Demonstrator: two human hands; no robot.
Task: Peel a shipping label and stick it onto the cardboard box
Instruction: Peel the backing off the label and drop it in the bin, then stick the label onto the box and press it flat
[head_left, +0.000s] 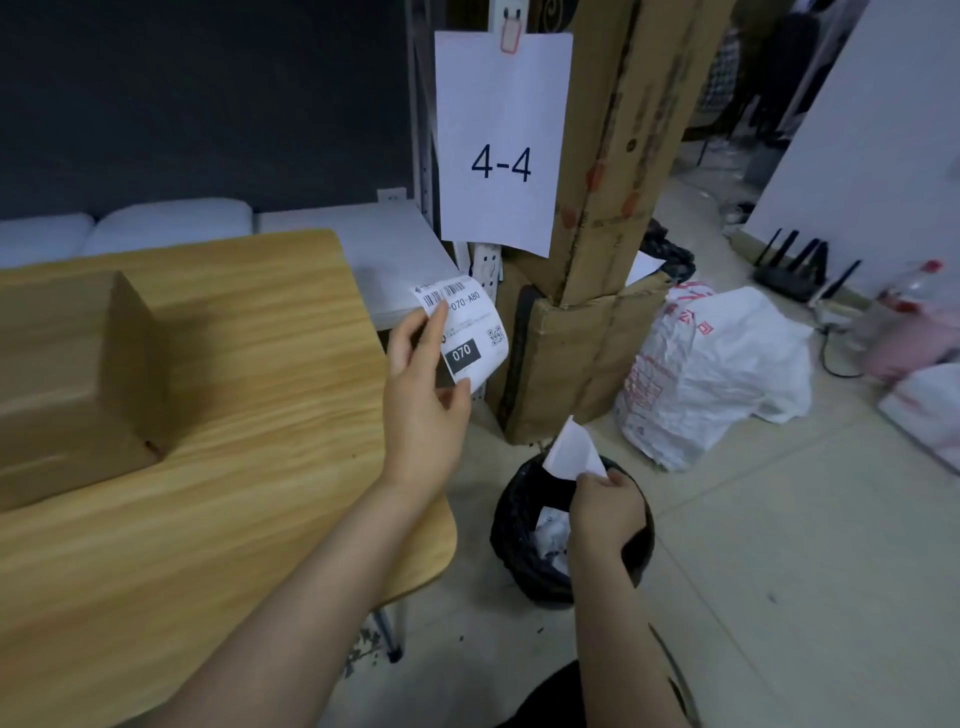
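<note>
My left hand (423, 395) holds a white shipping label (470, 325) with a barcode and a black "070" block, pinched between thumb and fingers just past the right edge of the wooden table (249, 467). Lower right, my right hand (605, 506) grips a blank white backing sheet (574, 449) directly over a bin lined with a black bag (519, 545). The cardboard box (78, 374) sits shut on the left part of the table, well away from both hands.
Tall cardboard sheets (597, 260) lean on a shelf post carrying a "4-4" paper sign (501, 140). A white plastic bag (711, 374), a black router (795, 270) and pink-white bags (914, 343) lie on the tiled floor to the right.
</note>
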